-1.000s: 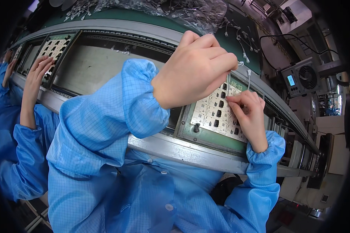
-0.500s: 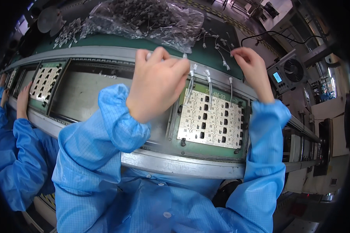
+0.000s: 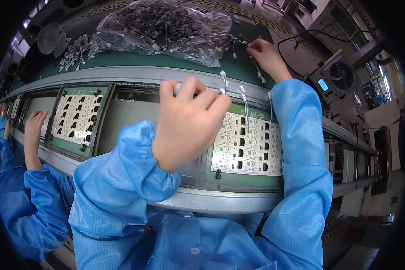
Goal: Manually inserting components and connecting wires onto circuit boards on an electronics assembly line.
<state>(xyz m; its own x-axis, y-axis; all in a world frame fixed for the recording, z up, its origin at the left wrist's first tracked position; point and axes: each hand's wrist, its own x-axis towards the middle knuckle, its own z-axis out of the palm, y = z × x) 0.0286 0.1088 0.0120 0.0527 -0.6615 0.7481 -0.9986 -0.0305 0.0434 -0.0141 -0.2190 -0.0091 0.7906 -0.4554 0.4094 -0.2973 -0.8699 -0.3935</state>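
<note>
My left hand [image 3: 191, 121] is closed, held over the left edge of a green fixture [image 3: 238, 182]. A bit of something whitish shows between its curled fingers; what it is stays hidden. The fixture carries a white circuit board panel [image 3: 227, 155] with rows of black connectors. Short cables with white plugs, one of them a middle cable [image 3: 244, 96], lie across the fixture's far edge and the metal rail. My right hand [image 3: 267, 56] reaches over the green bench beyond the rail, fingertips pinched beside a loose white-plugged cable [image 3: 259, 74]. Whatever is between those fingertips is too small to name.
A clear plastic bag [image 3: 162, 33] heaped with cables lies on the far bench, with a loose cable pile [image 3: 74, 51] to its left. On the left, a co-worker's hand [image 3: 33, 130] is near another board panel [image 3: 76, 117]. A fan unit [image 3: 333, 81] with a lit display stands right.
My right hand has moved left and farther out among the loose cables. My left hand is slightly lower and to the right. The co-worker's hand has come away from the left panel, which appears farther right.
</note>
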